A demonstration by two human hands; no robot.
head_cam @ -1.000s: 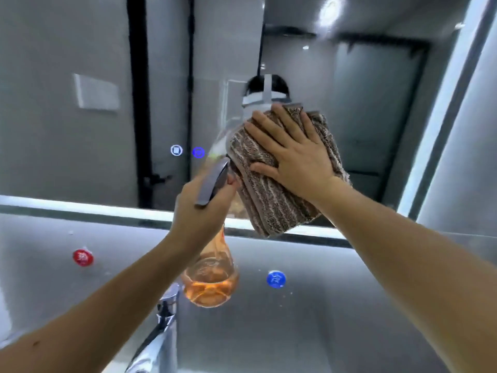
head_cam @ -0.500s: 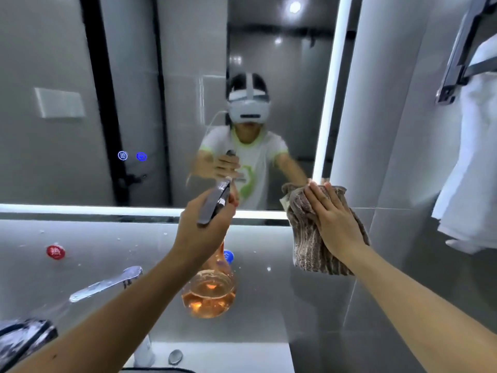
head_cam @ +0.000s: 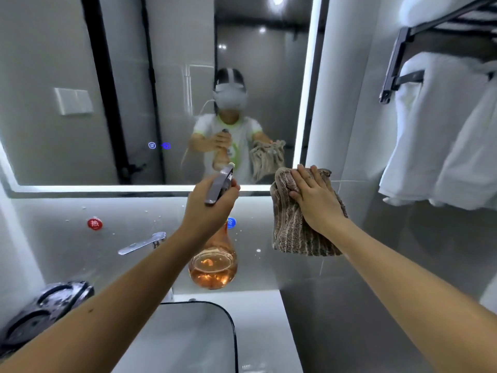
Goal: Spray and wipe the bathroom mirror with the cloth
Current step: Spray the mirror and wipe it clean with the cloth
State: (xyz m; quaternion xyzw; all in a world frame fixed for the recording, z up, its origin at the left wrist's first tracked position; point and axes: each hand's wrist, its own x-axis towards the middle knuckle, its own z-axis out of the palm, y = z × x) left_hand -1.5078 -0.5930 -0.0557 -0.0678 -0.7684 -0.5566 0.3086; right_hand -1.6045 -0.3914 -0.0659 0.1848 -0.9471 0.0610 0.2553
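**Cloth held beside the mirror, bottle raised in front of it**

The mirror (head_cam: 80, 63) fills the upper left and centre of the frame, with a lit strip along its lower and right edges. In it you can see your own reflection holding the bottle and the cloth. White towels (head_cam: 441, 135) hang from a dark rack (head_cam: 398, 65) at the upper right. The basin (head_cam: 188, 337) sits at the bottom centre, and a dark, wet object (head_cam: 45, 305) that is too blurred to name lies at the lower left.

The cloth (head_cam: 293, 232), brown and striped, hangs right of centre, just below and right of the mirror's lower right corner, in front of the grey wall. Whether it touches the wall you cannot tell. Your right hand (head_cam: 314, 195) holds it near the top, with the fingers laid almost straight across it and the thumb hooked at its left edge.

Your left hand (head_cam: 209, 208), at the centre of the frame, is wrapped round the neck of the bottle (head_cam: 213, 270), and its fingers are curled over the grey trigger. The round belly, part full of orange liquid, hangs below the hand, above the basin. The spray head tilts up towards the mirror's lower edge.

The tap (head_cam: 142, 242) juts out left of the bottle. A red sticker (head_cam: 94, 223) sits on the wall further left, and a blue one (head_cam: 231, 222) shows just right of your left wrist
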